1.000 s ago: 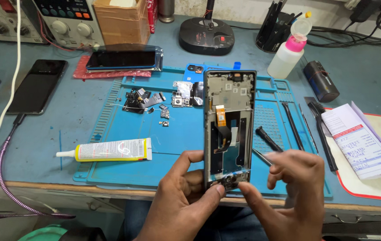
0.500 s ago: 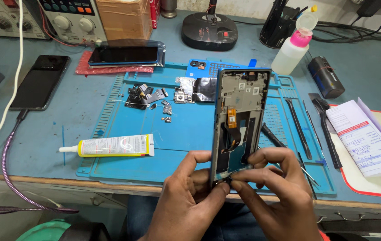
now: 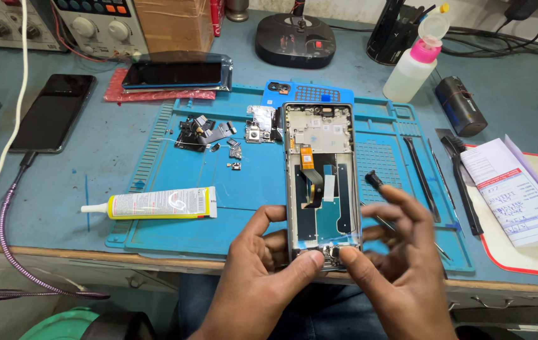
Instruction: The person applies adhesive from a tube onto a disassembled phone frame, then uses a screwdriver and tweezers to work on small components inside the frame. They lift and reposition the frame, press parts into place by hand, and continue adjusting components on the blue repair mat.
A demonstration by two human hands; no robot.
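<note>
Phone frame [image 3: 319, 182]: opened, upright over blue mat [image 3: 218, 214], now nearer its middle than a second ago.
Left hand [image 3: 262, 277]: grip closed on frame's lower edge.
Right hand [image 3: 401, 277]: grip pinching tweezers [image 3: 376, 182], thumb at frame's bottom; it has moved in.
Glue tube [image 3: 155, 204]: left of frame.

I see an opened phone frame [image 3: 321, 182], back cover off, internals and orange flex cable exposed, held upright lengthwise above the blue mat.

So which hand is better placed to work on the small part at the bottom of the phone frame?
Probably the right hand: its fingertip sits on the part, while the left hand braces the phone frame.
</note>
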